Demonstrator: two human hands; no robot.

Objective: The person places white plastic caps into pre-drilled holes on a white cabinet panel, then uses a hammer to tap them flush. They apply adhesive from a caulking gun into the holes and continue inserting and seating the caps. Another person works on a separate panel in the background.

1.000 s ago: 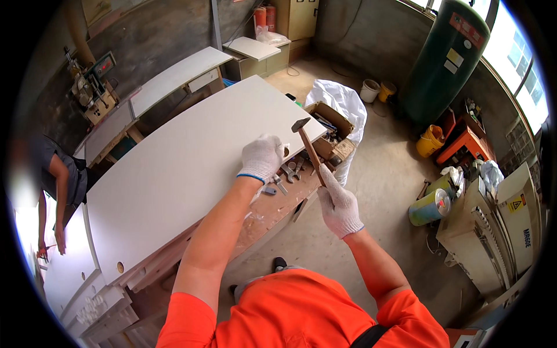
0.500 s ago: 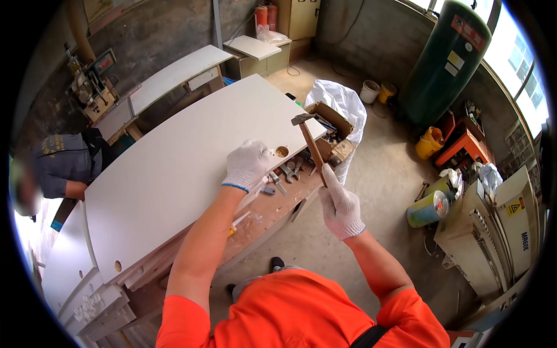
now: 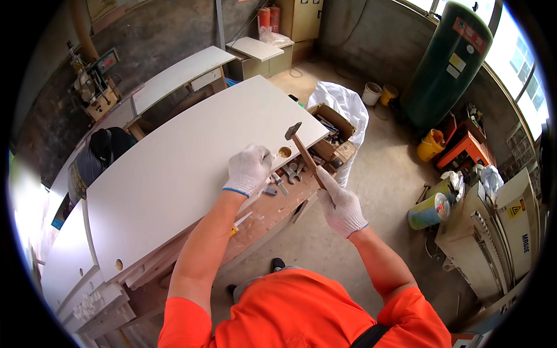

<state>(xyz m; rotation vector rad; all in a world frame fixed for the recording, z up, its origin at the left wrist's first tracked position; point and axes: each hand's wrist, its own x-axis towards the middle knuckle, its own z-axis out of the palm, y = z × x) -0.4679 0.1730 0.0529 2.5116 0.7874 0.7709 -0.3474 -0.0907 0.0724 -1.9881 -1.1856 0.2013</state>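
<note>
The pale panel point(image 3: 174, 151) spreads widest, likely stiff and fairly weighty; I'd take it by opposite edges, since its smooth face may slip. My left hand point(image 3: 248, 170) is over it, fingers curled together; I cannot tell whether they pinch something small. At its two o'clock is a round hole point(image 3: 284, 152). Next is the hammer point(image 3: 305, 153), head toward eleven o'clock from my right hand point(image 3: 341, 207), fingers wrapped around the lower handle: rigid, probably head-heavy, well gripped there.
</note>
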